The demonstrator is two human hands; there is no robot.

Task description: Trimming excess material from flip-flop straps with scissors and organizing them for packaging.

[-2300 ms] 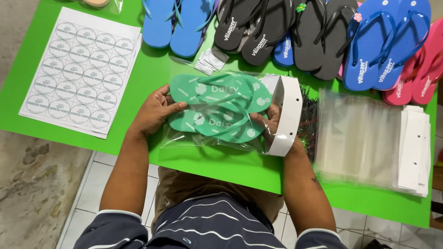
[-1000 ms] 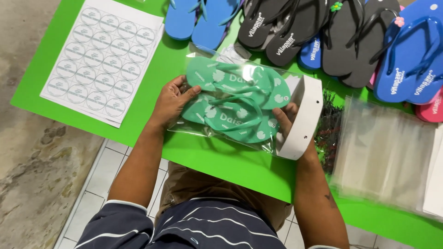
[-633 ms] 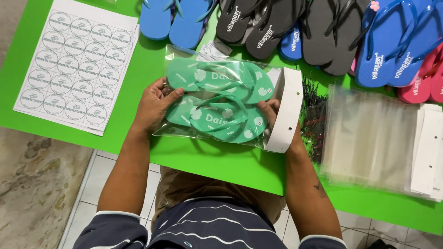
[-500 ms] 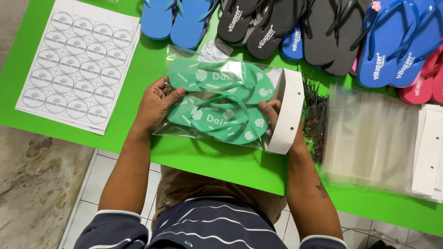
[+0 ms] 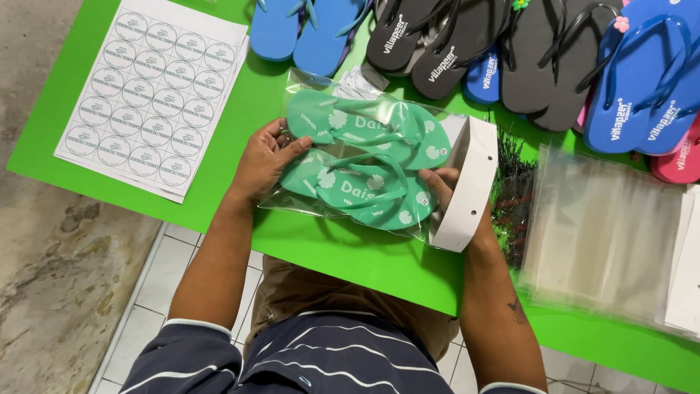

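A pair of teal flip-flops with white daisy prints (image 5: 364, 160) lies inside a clear plastic bag (image 5: 306, 87) that has a white cardboard header (image 5: 467, 182) at its right end. My left hand (image 5: 264, 162) grips the bag's left end, fingers over the sandal heels. At the header end my right hand (image 5: 446, 191) holds the bag, thumb on the plastic. The package is held just above the green table (image 5: 350, 255).
A white sheet of round stickers (image 5: 153, 91) lies at the left. Blue (image 5: 292, 29), black (image 5: 430, 36), grey and pink flip-flops line the far edge. A stack of clear bags with white headers (image 5: 605, 233) and a bundle of dark ties (image 5: 510, 197) sit at the right.
The bagged sandals stay in both hands. The package shifted slightly with the camera; my grip on both ends looks the same.
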